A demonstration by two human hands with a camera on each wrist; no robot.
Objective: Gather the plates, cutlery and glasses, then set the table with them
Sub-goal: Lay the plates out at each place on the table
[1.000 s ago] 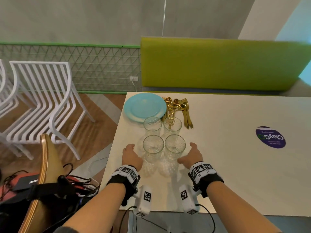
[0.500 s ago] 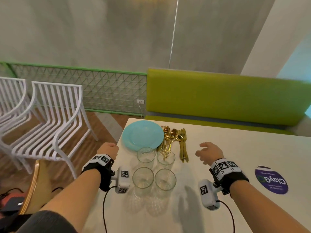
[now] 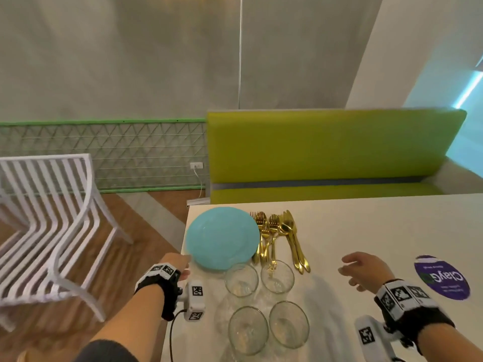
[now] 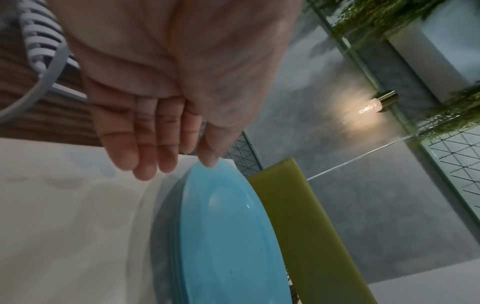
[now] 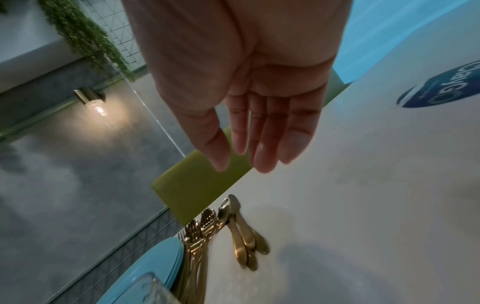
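We stand at the near left corner of the pale table (image 3: pixel 366 231), where everything for the setting is still bunched together. Largest is the stack of blue plates (image 3: pixel 222 237), several rims showing in the left wrist view, lying flat by the table's left edge. Just right of it lies the gold cutlery (image 3: pixel 277 236), forks touching the plates' side, spoons and knives beside them. Nearer to us stand four clear glasses (image 3: pixel 261 304) in a tight square, the far pair just beside the plates' near rim. Our left hand (image 3: pixel 177 265) is at the plates' left rim, fingers straight and together, the thumb tip touching or nearly touching the rim, gripping nothing yet. Our right hand (image 3: pixel 366 270) hovers over bare table right of the cutlery, fingers loosely extended, empty. We judge the step to be lifting the plates: we should slide the left fingers under the rim, bring the right hand round to the opposite side without brushing the forks, and lift the stack level, clear of the glasses.
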